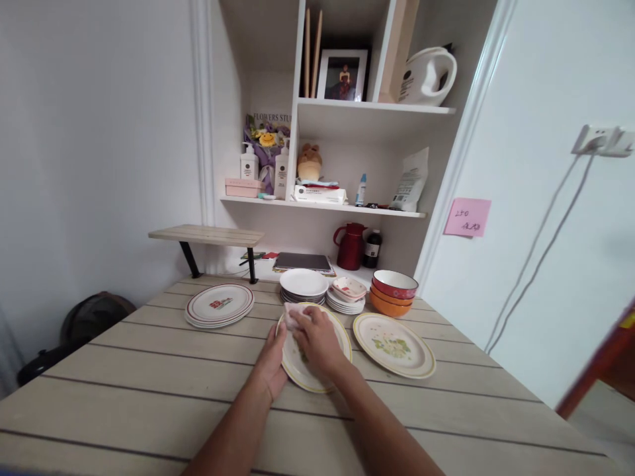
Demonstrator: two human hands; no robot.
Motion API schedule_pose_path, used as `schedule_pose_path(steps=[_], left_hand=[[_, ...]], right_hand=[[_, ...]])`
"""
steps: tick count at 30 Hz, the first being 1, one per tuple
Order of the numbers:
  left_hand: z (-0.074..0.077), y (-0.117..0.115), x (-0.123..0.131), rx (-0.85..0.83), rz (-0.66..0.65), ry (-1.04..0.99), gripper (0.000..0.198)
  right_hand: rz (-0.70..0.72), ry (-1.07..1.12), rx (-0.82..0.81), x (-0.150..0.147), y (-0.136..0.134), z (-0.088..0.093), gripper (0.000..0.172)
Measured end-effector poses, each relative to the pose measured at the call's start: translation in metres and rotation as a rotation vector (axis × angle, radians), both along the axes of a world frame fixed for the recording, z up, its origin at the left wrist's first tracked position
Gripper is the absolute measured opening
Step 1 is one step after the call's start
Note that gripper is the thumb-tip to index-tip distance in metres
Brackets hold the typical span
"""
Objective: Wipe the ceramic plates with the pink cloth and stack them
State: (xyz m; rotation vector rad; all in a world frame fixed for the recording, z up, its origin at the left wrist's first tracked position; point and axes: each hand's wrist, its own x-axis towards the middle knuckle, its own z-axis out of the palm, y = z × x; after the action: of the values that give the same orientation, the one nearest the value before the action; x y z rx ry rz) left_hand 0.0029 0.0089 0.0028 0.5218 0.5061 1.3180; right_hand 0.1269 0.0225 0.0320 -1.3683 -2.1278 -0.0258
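My left hand (272,362) grips the left edge of a cream plate (320,377) with a yellow rim and a green pattern in its middle. The plate is tilted up a little over the table. My right hand (317,337) presses a pale pinkish-white cloth (294,313) against the plate's upper left part. The fingers of that hand are bent over the cloth and partly hide it. A matching cream plate (394,345) with a green design lies flat to the right.
Behind the hands stand stacked white plates (303,281), small dishes (350,289) and red and orange bowls (394,284). Red-rimmed plates (219,304) lie stacked at left, near a small raised wooden shelf (208,235). A dark red jug (351,246) stands beside a dark bottle (372,249).
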Motion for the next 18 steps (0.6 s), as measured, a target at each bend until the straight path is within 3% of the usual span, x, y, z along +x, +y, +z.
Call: schedule_pose_path(steps=[3, 6, 10, 13, 18], left_hand=[[0.004, -0.002, -0.002, -0.024, -0.095, -0.054, 0.062], [0.006, -0.002, -0.004, -0.043, -0.178, -0.082, 0.071], [0.006, -0.001, -0.004, -0.036, -0.212, -0.082, 0.066], [0.003, 0.000, -0.004, -0.022, -0.142, -0.066, 0.062], [-0.006, 0.005, -0.006, -0.020, -0.019, -0.091, 0.065]], right_hand=[[0.184, 0.000, -0.040, -0.006, -0.012, 0.000, 0.042], [0.228, -0.012, -0.082, -0.002, -0.018, 0.001, 0.039], [0.020, -0.031, -0.054, 0.013, -0.011, 0.005, 0.039], [-0.176, -0.049, -0.043, 0.029, -0.001, 0.009, 0.036], [-0.295, -0.146, -0.227, 0.059, -0.004, 0.015, 0.033]])
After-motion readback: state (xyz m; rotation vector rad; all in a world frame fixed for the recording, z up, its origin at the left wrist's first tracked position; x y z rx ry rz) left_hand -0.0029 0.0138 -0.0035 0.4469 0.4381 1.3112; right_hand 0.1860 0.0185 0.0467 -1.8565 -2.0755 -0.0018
